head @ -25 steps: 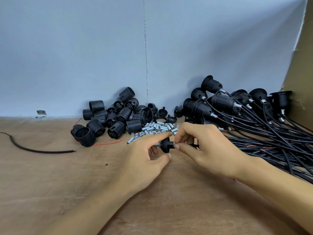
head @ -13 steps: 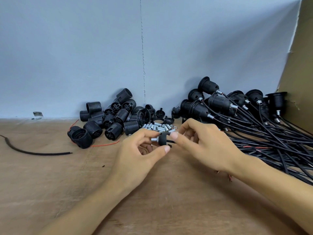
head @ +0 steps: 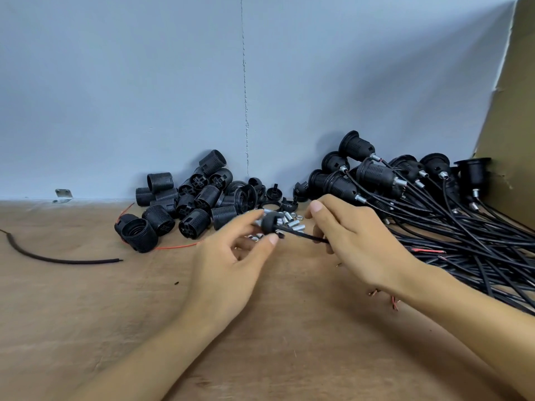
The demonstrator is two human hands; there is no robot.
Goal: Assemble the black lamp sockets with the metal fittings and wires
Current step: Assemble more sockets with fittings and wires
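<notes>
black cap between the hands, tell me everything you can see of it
The black cap is small, round and domed, seemingly plastic, and blurred. The left hand pinches it between thumb and forefinger above the wooden table. A thin black wire runs from it to the right hand, which pinches the wire.

Black cap (head: 270, 222) on wire (head: 301, 235), loose socket shells (head: 185, 204) left, silver fittings (head: 291, 222) middle, wired sockets (head: 376, 175) right
</notes>
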